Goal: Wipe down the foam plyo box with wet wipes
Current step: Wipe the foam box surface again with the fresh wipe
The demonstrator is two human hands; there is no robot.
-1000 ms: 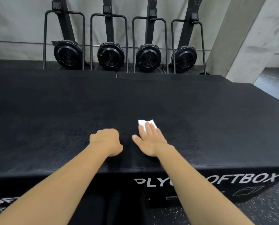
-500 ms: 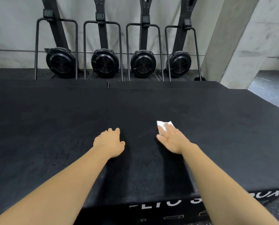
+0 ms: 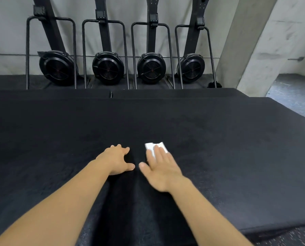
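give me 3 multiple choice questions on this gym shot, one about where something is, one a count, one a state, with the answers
1. Where does the white wipe lie?
A. on top of the plyo box, under the fingers of the right hand
B. on the floor beside the box
C. draped over a machine's frame

2. How many black fan machines stand along the wall behind the box?
A. two
B. three
C. four

3. How does the right hand hold the wipe?
A. pinched and lifted clear of the box
B. pressed flat under straight fingers
C. balled up in a fist

Answers
1: A, the wipe's white edge shows past the fingertips on the black top.
2: C, four fan wheels stand side by side.
3: B, the fingers lie straight over it with the thumb spread aside.
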